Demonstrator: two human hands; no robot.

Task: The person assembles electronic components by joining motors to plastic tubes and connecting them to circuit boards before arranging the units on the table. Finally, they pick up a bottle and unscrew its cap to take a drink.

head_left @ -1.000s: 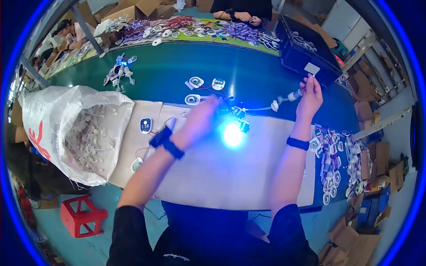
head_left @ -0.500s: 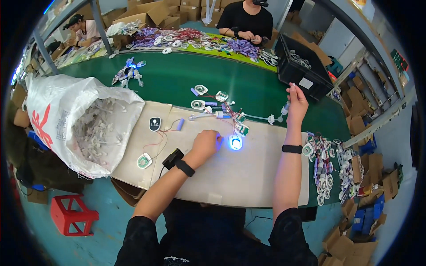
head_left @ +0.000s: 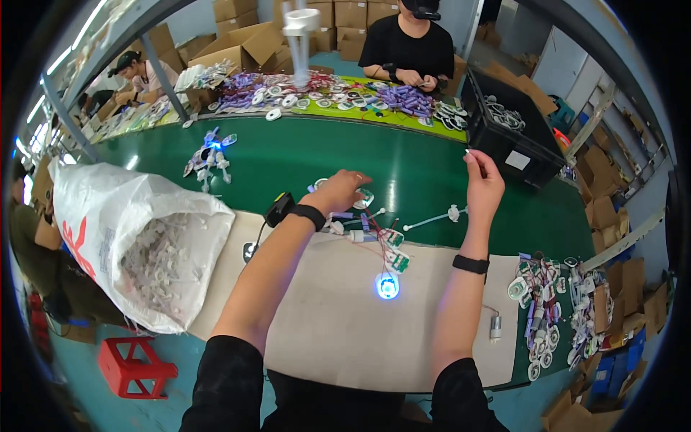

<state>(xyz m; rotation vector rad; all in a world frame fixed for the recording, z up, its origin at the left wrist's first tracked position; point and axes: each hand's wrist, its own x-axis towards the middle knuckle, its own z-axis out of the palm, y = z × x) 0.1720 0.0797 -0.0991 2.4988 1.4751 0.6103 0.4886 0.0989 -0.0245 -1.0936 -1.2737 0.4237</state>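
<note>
My left hand (head_left: 338,191) reaches over a cluster of wired parts, its fingers stretched to the right with nothing visible in them. Just beside its fingertips lies a round white-rimmed part (head_left: 365,199). My right hand (head_left: 485,180) is raised, thumb and finger pinched on a small white piece (head_left: 468,151). A thin white plastic rod with a collar (head_left: 453,213) lies by my right wrist, its far end hidden behind it. Green circuit boards (head_left: 394,248) with red wires sit at the mat's far edge. Below them a round light (head_left: 387,286) glows blue.
A white sack (head_left: 93,216) of clear plastic parts stands left on the beige mat (head_left: 338,338). A small cylinder (head_left: 495,327) lies beside my right forearm. Heaped wired parts (head_left: 543,309) lie at right. A black crate (head_left: 515,133) stands far right. A co-worker (head_left: 407,50) sits opposite.
My left hand has moved away from me, from beside the glowing light to above the wired parts. My right hand stays raised in a pinch. The view has shifted; the small cylinder now shows.
</note>
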